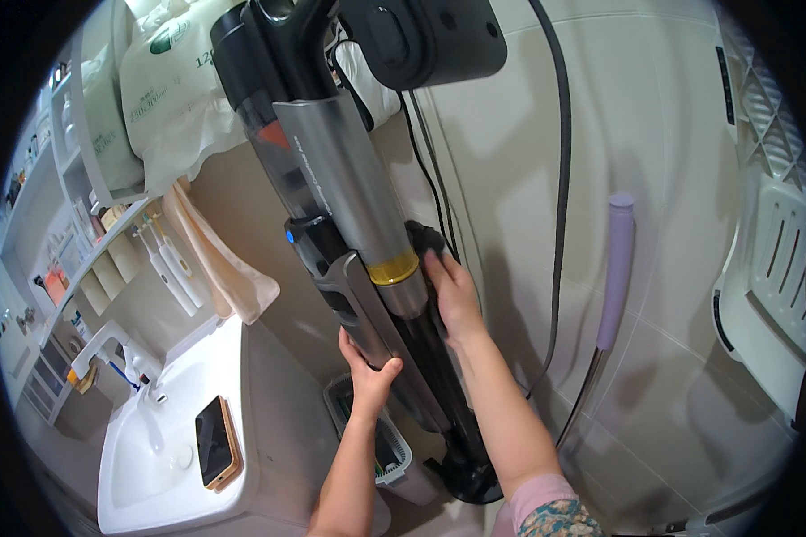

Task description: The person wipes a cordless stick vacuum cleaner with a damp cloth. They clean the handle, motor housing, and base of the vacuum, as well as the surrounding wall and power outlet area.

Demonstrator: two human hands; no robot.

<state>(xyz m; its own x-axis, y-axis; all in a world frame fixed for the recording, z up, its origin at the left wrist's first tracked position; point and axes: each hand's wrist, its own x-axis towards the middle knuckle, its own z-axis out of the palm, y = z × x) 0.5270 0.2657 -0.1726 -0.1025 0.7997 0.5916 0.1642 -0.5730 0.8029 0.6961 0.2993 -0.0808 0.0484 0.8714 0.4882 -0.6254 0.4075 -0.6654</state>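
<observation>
A grey and black upright vacuum cleaner (339, 174) leans diagonally through the middle of the view, with a clear dust bin and a yellow ring (395, 268). My left hand (369, 379) grips the grey lower section (373, 322), thumb on the near side and fingers around the left edge. My right hand (455, 299) is at the cleaner's right side, just beside the yellow ring. Its fingers press a dark, soft-looking cloth (424, 238) near the tube; the fingertips are partly hidden. The cleaner's black foot (469, 478) is down at the floor.
To the left is a white washbasin (144, 463) with a phone (216, 443) on its rim. Behind stand a grey bin (406, 463) and hanging towel (221, 262). A black hose (564, 168) and a purple-handled pole (616, 268) are at the tiled wall. Plastic bags (174, 101) hang upper left.
</observation>
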